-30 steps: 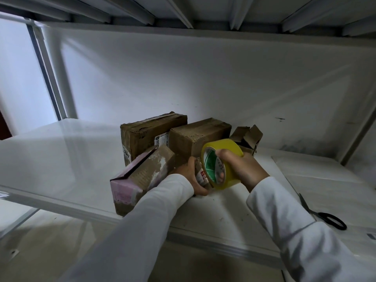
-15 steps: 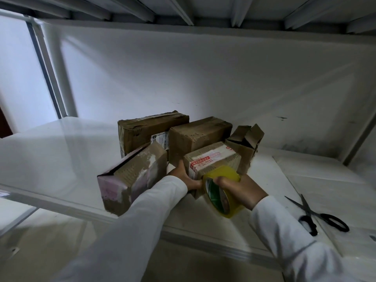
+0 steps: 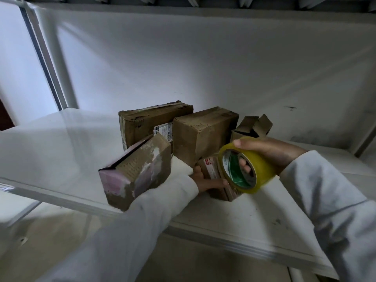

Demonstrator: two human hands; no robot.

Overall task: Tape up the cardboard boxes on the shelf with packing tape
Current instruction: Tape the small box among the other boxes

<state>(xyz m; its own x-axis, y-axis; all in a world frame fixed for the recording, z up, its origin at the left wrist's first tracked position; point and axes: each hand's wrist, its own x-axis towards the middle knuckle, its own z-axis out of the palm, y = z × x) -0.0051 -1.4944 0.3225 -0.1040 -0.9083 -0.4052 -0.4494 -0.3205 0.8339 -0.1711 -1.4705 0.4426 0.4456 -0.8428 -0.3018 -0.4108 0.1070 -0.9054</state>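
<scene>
The right hand (image 3: pixel 272 153) is clamped on the roll of packing tape (image 3: pixel 247 165): the fingers (image 3: pixel 244 165) run through its green-lined core and the thumb lies over the yellow outer band. That grip likely lets the roll turn on the fingers as tape is drawn off. The roll sits tilted, its open face toward the camera, touching or just above the small box (image 3: pixel 215 176) in front of it. A band of tape seems to run from the roll onto this box, though the join is hard to make out.

The left hand (image 3: pixel 205 182) presses against the near side of that same small box, fingers laid along the cardboard and lightly bent. It probably pins the box to the shelf (image 3: pixel 61 159) so that the pull of the tape does not drag it; how firmly it holds cannot be told.

The small box stands near the shelf's front edge, with a red and white label on its upper face. Just to its left, beside the left sleeve, a pink-ended box (image 3: pixel 134 174) lies tilted and pushed aside, perhaps to clear room. Behind stand two larger brown boxes, the left one (image 3: pixel 150 123) bearing a white label and the right one (image 3: pixel 203 133) touching it. Further right and behind the right hand is an open-flapped box (image 3: pixel 252 125), apparently not yet sealed.
</scene>
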